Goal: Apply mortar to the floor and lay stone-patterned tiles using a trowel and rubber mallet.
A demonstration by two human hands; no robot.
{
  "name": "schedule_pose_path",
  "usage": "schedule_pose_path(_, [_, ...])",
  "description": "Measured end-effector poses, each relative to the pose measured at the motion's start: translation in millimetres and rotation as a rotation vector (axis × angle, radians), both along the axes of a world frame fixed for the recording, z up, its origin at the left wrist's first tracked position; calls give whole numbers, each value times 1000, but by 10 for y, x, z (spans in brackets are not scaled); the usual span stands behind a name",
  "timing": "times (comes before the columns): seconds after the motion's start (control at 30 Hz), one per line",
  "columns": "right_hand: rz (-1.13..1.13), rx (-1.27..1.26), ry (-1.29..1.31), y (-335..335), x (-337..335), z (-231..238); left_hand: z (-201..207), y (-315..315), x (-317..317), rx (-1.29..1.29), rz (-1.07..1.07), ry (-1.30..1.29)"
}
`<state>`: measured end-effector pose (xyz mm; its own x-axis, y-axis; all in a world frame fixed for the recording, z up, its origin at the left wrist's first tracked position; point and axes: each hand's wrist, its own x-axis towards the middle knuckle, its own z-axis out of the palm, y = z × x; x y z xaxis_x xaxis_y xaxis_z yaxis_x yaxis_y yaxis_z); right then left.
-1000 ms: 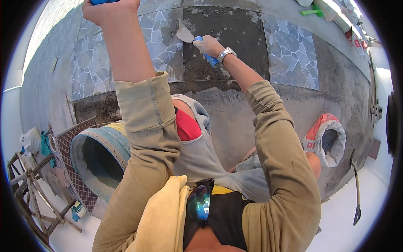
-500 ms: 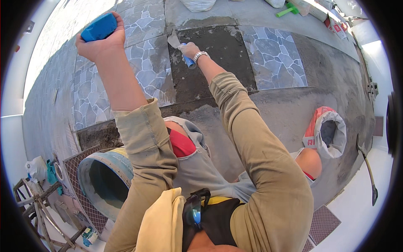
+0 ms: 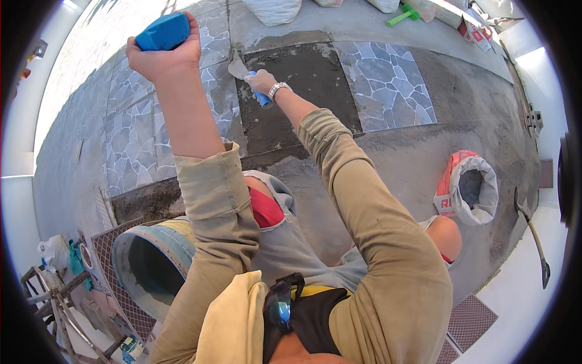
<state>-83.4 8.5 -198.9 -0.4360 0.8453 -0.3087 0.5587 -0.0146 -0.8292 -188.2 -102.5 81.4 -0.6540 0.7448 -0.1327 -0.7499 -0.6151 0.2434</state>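
A blue sponge [image 3: 163, 31] sits in the upturned palm of my left hand [image 3: 171, 64], whose fingers curl around it above the stone-patterned tiles [image 3: 213, 109]. My right hand [image 3: 262, 81] is closed around the blue handle of a trowel [image 3: 238, 68]. The trowel's blade points away from me, over the edge between those tiles and a dark mortar bed [image 3: 300, 91]. Whether the blade touches the surface I cannot tell. Right of the bed lies another stone-patterned tile [image 3: 388, 85].
A blue-and-yellow drum [image 3: 124, 242] lies tipped by my left knee. An open red-and-white sack [image 3: 445, 182] stands on the right, with a long-handled tool [image 3: 533, 236] beyond it. White sacks [image 3: 273, 9] and a green mallet [image 3: 403, 15] are at the far side.
My left hand has moved right with the sponge. My right hand and the trowel have shifted slightly left and nearer. The whole view has turned a little.
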Motion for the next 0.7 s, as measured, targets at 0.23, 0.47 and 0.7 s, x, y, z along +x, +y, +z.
schedule_pose_path(0.23, [-182, -232, 221, -199, -176, -125, -38, -66, -154, -11, 71, 39])
schedule_pose_path(0.47, [-105, -371, 526, -662, -67, 400, -241, -28, -417, -87, 93, -35])
schedule_pose_path(0.7, [-159, -414, 329, -507, 71, 46, -307, 72, -476, 13, 40, 12])
